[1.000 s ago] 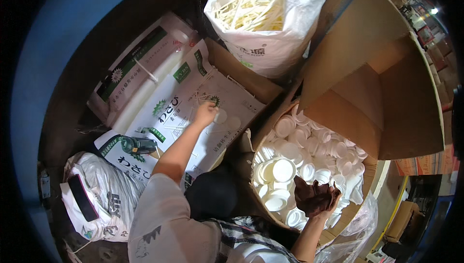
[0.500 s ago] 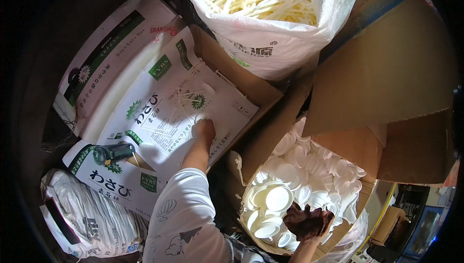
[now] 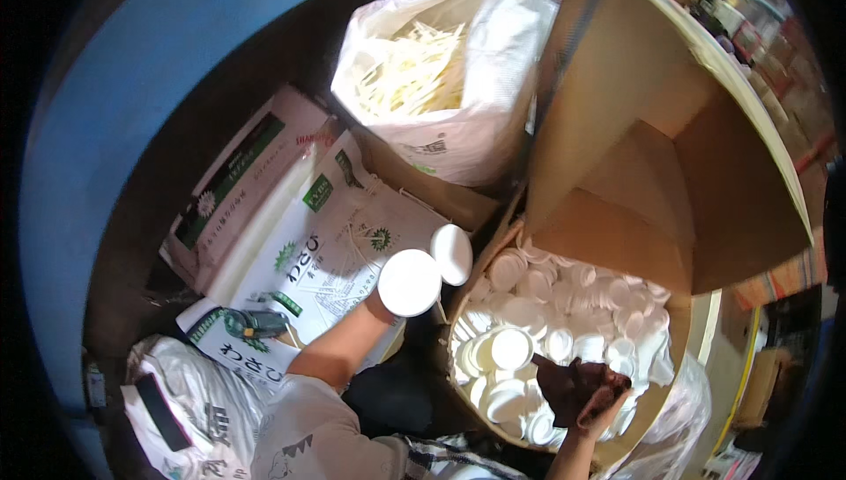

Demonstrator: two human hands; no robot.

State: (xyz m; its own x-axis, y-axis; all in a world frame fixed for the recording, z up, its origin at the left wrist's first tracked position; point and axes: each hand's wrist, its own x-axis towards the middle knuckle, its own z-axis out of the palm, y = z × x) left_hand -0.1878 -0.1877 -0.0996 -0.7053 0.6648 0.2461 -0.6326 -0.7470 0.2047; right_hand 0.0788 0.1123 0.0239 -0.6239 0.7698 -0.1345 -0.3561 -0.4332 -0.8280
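Two white round lids [image 3: 410, 282] are at the end of my left forearm, one large and facing up, the other tilted beside it to the right. They mostly cover my left hand [image 3: 377, 305], which grips them. My right hand [image 3: 589, 396] is over a cardboard box [image 3: 504, 238] holding many similar white lids [image 3: 511, 349]. Crumpled dark brown material covers this hand; whether it is a worn glove or a held cloth is unclear, and its fingers are hidden.
A white woven sack [image 3: 502, 66] of pale thin sticks stands at the back. Several thin white sticks and a dark green cylindrical tool [image 3: 256, 324] lie on printed white sheeting [image 3: 330, 207] at left. A stuffed white bag [image 3: 198, 414] sits near-left. Raised box flaps [image 3: 617, 83] stand at right.
My left hand has lifted off the printed sheeting toward the box, now with lids showing in it. My right hand stays over the box. The view has shifted, showing more background.
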